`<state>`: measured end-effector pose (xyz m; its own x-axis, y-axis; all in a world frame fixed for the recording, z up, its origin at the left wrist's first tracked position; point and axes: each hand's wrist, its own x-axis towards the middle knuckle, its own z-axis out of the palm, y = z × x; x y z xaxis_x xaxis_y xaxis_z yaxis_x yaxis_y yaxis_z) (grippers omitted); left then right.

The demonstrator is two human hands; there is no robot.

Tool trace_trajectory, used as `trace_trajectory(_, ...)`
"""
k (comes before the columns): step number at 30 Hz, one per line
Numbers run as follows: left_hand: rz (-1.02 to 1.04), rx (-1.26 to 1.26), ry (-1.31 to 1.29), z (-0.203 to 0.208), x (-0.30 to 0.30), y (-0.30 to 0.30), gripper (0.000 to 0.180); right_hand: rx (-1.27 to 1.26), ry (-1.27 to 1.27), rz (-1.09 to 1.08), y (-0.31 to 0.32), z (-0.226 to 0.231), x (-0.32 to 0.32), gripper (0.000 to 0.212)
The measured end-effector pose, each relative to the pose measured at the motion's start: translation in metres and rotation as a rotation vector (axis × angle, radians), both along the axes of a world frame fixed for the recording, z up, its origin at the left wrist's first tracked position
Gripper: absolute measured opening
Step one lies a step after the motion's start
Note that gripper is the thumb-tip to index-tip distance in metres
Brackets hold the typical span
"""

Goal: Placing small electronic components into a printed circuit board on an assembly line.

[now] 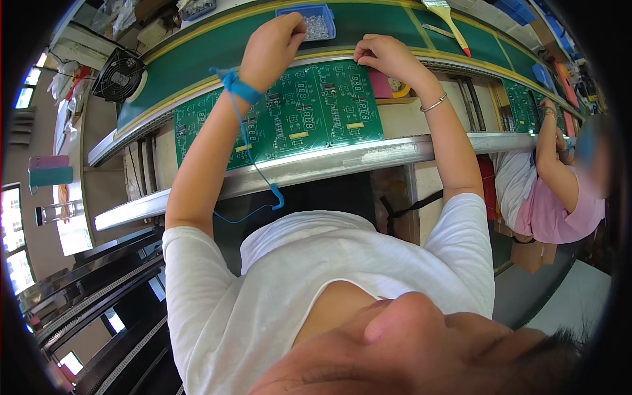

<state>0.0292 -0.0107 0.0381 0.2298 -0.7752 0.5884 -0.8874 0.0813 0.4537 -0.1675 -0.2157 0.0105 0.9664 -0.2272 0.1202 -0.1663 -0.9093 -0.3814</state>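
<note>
A large green circuit board (318, 118) with digit displays and small parts lies across two metal rails in front of me. Beyond it, a blue bin (322, 24) holds many small clear pieces. At the bin's left side is my left hand (273, 47), its fingers curled together; whatever they may hold is hidden. A blue wrist strap (241, 87) with a coiled cord circles that wrist. My right hand (390, 58) is over the board's far right corner, thumb and fingertips pinched together. Anything between them is too small to make out. A bangle (434, 103) sits on the right wrist.
A green conveyor belt (368, 29) runs behind the rails, with a brush (449, 26) lying on it. The near metal rail (342, 157) crosses before my body. A black fan (118, 74) stands left. At right, another person (556, 191) works at a second green board (523, 105).
</note>
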Motion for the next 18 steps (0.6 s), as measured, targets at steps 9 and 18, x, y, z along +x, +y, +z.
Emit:
trace_trajectory(9,0.047,0.072,0.453,-0.023,0.021,0.049,0.009,-0.021,-0.004,0.03,0.0,-0.002,0.001,0.009)
trace_trajectory(18,-0.018,0.094,0.664,-0.016,0.026,0.05,0.011,-0.041,0.005,0.016,-0.001,0.002,0.0,0.01)
